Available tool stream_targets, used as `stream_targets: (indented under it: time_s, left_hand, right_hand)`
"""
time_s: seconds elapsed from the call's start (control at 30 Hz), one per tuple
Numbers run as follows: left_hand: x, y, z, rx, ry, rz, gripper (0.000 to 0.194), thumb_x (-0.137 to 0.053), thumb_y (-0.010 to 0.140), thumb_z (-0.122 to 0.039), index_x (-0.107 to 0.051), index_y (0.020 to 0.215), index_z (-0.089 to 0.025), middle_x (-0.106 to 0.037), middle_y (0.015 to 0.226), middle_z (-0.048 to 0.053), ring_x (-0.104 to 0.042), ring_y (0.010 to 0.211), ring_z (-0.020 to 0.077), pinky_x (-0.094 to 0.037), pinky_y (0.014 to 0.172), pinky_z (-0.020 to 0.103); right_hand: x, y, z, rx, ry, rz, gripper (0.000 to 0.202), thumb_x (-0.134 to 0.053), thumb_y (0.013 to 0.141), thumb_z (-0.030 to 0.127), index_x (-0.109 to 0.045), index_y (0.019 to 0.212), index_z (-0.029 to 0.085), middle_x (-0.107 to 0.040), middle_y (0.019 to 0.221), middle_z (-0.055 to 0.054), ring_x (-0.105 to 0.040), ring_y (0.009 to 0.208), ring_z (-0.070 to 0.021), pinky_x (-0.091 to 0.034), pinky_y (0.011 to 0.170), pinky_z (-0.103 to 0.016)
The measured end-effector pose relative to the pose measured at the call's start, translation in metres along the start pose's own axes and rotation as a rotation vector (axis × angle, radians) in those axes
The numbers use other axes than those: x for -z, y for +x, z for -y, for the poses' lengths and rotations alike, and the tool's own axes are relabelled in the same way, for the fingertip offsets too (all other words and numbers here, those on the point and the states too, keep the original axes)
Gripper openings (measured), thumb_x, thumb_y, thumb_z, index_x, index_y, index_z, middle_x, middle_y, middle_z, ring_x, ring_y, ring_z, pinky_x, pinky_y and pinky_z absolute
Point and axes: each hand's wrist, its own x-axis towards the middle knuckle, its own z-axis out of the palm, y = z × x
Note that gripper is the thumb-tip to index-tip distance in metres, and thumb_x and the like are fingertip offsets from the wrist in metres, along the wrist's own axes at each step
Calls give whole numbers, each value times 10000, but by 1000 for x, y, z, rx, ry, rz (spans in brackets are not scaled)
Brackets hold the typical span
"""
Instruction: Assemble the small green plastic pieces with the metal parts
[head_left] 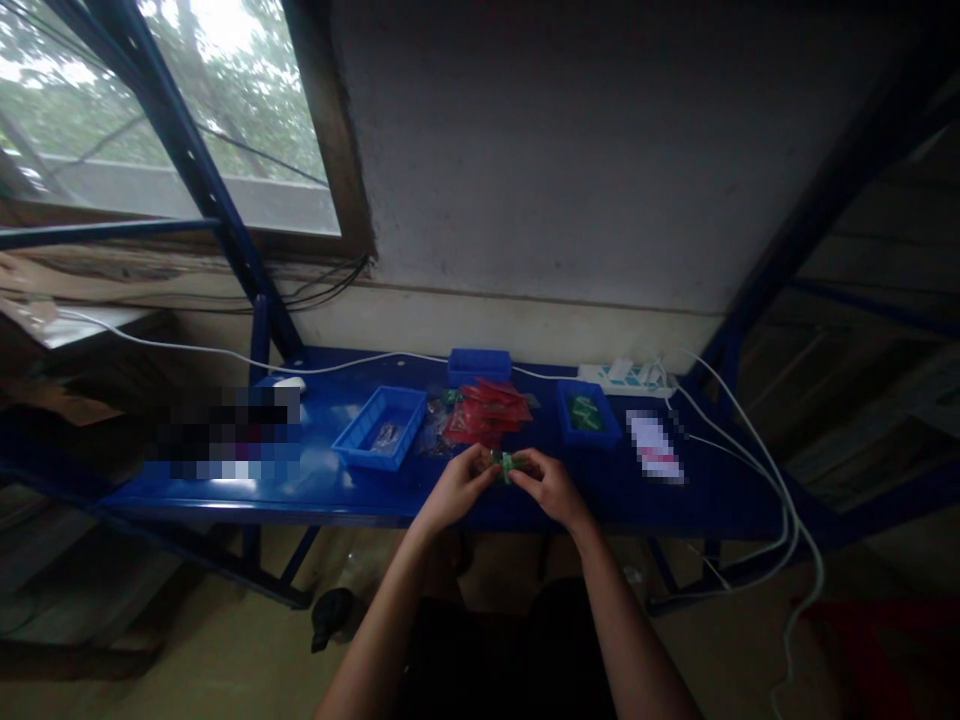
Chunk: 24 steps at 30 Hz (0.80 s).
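Observation:
My left hand (459, 486) and my right hand (553, 490) meet above the front part of the blue table (300, 497). Between their fingertips is a small green item (507, 464), pinched from both sides; its details are too small to tell. Just behind the hands lies a pile of red packets (491, 408), with clear plastic bags (437, 425) at its left side. A blue tray (343, 450) to the left holds a few small clear packets. To the right, green pieces (585, 412) lie in another blue tray (616, 436).
A third blue bin (480, 362) stands at the back, near a white power strip (630, 380) with cables. White cables (780, 500) hang over the right edge. Blurred-out items lie left and right. Blue frame posts (240, 250) rise at both sides.

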Motion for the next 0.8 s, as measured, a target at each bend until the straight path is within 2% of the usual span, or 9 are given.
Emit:
stream_targets:
  time_s: [0.2, 0.27, 0.43, 0.57, 0.73, 0.8]
  left_hand:
    - [-2, 1, -2, 32, -55, 46, 252, -597, 772, -382, -565, 837, -141, -552, 671, -18, -486, 612, 114, -371, 588, 220]
    - [-2, 1, -2, 19, -50, 35, 250, -593, 772, -375, -588, 853, -138, -579, 681, -6, -507, 628, 123, -382, 602, 226]
    - [1, 1, -2, -28, 21, -67, 219, -598, 765, -360, -612, 762, -142, -536, 626, -21, -465, 596, 111, -352, 573, 217]
    - [1, 1, -3, -19, -37, -75, 221, -584, 778, -371, -587, 783, -150, -502, 582, -41, -447, 553, 101, -340, 537, 208]
    - [0, 2, -4, 14, -130, -86, 263, -590, 774, -399, -556, 882, -162, -585, 641, -23, -544, 607, 126, -408, 589, 223]
    - [1, 2, -5, 24, -138, -101, 282, -562, 787, -420, -561, 899, -161, -609, 674, -10, -574, 638, 138, -431, 614, 235]
  right_hand:
    - [3, -1, -3, 15, -24, 11, 97, -581, 749, 270, -605, 790, 185, -592, 661, 27, -544, 606, -130, -419, 571, -234]
    - [3, 0, -3, 40, -50, -16, 76, -582, 743, 251, -610, 780, 191, -569, 652, 29, -535, 609, -130, -414, 567, -230]
    - [2, 2, -5, 123, -69, -167, 126, -621, 754, 299, -690, 817, 215, -627, 832, -32, -577, 744, -162, -456, 636, -259]
    - [2, 0, -3, 71, 39, -82, 212, -550, 829, 340, -712, 915, 233, -677, 806, -31, -604, 713, -167, -484, 647, -280]
    - [3, -3, -5, 70, 176, -58, 267, -515, 837, 336, -687, 1013, 232, -685, 1038, -57, -632, 868, -196, -518, 668, -282]
    - [5, -3, -8, 90, 185, -67, 292, -502, 823, 312, -676, 1041, 227, -676, 1069, -60, -629, 874, -198, -522, 680, -288]
